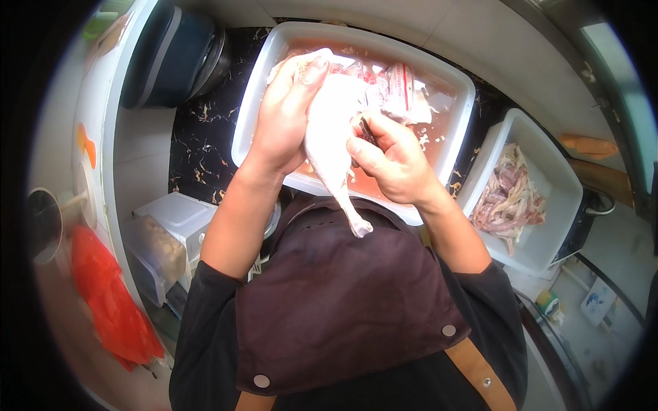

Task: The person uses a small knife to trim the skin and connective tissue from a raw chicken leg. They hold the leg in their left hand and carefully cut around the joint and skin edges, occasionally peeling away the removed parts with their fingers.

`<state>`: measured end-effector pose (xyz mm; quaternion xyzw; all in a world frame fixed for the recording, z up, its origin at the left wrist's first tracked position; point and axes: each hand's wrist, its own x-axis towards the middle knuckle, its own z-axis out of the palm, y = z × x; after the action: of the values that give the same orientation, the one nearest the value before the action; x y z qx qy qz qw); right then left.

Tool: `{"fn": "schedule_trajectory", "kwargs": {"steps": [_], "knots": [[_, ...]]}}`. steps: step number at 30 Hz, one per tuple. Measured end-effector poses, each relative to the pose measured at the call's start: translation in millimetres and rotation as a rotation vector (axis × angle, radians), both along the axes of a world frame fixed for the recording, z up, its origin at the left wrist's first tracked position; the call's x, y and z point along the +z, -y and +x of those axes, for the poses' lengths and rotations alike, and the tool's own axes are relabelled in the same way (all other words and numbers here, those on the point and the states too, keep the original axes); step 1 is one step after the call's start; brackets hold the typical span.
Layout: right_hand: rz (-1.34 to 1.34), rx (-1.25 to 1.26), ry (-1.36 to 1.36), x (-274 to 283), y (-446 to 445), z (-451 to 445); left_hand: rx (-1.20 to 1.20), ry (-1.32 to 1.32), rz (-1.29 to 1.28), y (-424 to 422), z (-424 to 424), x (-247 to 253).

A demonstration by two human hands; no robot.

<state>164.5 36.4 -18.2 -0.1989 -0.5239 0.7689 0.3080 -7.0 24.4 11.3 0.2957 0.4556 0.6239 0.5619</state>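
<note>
My left hand (285, 110) grips a large pale piece of raw plucked poultry (336, 118) at its upper left, the thumb lying over the skin. The piece is overexposed, and its leg bone end points down towards my apron (344, 308). Pinched in my right hand (396, 159) is a small dark tool (367, 132), close against the poultry's right side. My fingers cover most of it, so its kind cannot be told. Beneath both hands stands a white plastic tub (465, 110) holding reddish liquid, pale scraps and a clear plastic package (398, 92) with red print.
To the right, a second white tub (560, 205) holds a heap of raw poultry strips (509, 198). Dark containers (169, 56) stand back left on the black marbled counter (203, 133). A clear-sided bin (154, 246) and a red plastic bag (105, 293) are at left.
</note>
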Motion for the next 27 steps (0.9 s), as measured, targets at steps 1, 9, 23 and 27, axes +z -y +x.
{"fn": "schedule_trajectory", "kwargs": {"steps": [1,9,23,27], "knots": [[-0.006,-0.002,-0.002,1.1,1.0,0.6,-0.034,-0.013,0.027,1.8,-2.4,-2.2],[-0.039,-0.19,-0.041,-4.4,4.2,-1.5,-0.297,-0.277,0.094,35.3,-1.6,-6.2],[0.446,-0.385,0.182,0.3,9.9,3.4,-0.179,-0.398,0.114,46.4,-3.6,9.8],[0.686,-0.449,0.24,6.1,7.1,-6.7,-0.205,-0.288,0.042,51.6,4.7,12.8]]}}
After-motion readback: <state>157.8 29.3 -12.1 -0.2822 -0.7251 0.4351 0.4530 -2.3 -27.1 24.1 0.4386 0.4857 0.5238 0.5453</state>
